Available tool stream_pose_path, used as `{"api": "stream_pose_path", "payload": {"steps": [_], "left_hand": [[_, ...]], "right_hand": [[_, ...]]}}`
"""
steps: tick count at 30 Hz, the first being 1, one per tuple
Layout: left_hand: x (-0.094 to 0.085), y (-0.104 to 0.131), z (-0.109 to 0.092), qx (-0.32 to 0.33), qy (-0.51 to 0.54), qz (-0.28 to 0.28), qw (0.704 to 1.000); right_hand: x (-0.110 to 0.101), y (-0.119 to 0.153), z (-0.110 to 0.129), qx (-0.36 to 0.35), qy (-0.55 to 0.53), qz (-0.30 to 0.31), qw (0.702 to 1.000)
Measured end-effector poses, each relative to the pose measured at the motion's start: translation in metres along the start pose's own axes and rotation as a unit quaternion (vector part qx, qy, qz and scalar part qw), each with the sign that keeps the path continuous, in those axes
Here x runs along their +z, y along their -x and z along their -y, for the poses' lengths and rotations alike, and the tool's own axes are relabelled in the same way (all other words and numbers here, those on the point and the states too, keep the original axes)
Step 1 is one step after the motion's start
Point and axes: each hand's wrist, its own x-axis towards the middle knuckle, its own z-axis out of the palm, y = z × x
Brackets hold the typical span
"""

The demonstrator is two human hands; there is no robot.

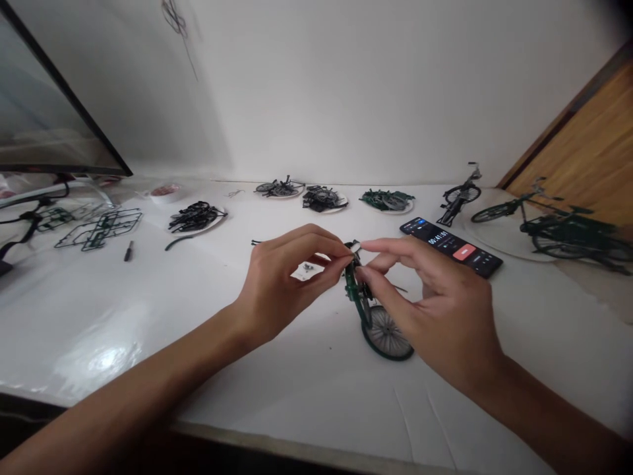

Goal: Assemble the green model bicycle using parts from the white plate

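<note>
A green model bicycle stands on the white table in front of me, its spoked wheel towards me. My left hand pinches the far upper end of it between thumb and forefinger. From the other side my right hand has its thumb and fingers closed at the same end of the model. The fingertips of both hands nearly meet there and cover the small part between them. Behind my left hand, small metallic bits show through the gap of its fingers.
Plates of dark model parts line the wall. A phone with a running timer lies at right, before two assembled model bicycles. Green part frames and a small screwdriver lie left, near a monitor.
</note>
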Motion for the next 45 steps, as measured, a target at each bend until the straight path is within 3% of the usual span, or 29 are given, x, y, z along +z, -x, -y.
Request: {"api": "stream_pose_path", "payload": {"steps": [9, 15, 19, 23, 26, 29, 32, 40, 45], "left_hand": [[0.000, -0.003, 0.001, 0.060, -0.019, -0.016, 0.998], [-0.003, -0.003, 0.002, -0.081, 0.031, -0.044, 0.995], [-0.004, -0.003, 0.003, -0.104, 0.072, -0.045, 0.991], [-0.003, -0.002, 0.002, -0.088, 0.104, -0.028, 0.990], [-0.003, -0.002, 0.000, -0.076, 0.120, -0.017, 0.990], [-0.005, -0.002, -0.001, -0.075, 0.137, -0.003, 0.988], [-0.007, -0.003, 0.001, -0.077, 0.141, 0.009, 0.987], [-0.015, -0.004, 0.022, -0.035, 0.081, 0.046, 0.995], [-0.014, -0.004, 0.024, -0.075, 0.057, 0.040, 0.995]], "right_hand": [[-0.005, -0.006, -0.011, -0.068, -0.018, -0.003, 0.997], [-0.006, -0.005, -0.011, -0.110, 0.019, 0.026, 0.993], [-0.003, -0.003, -0.014, -0.072, -0.006, 0.022, 0.997], [0.000, -0.006, -0.030, 0.065, -0.093, 0.011, 0.993], [0.000, -0.009, -0.041, 0.168, -0.219, 0.082, 0.958], [-0.002, -0.012, -0.045, 0.220, -0.305, 0.153, 0.914], [-0.005, -0.015, -0.045, 0.222, -0.306, 0.173, 0.909], [-0.012, -0.018, -0.047, 0.173, -0.219, 0.137, 0.950], [-0.014, -0.019, -0.046, 0.155, -0.181, 0.126, 0.963]]}}
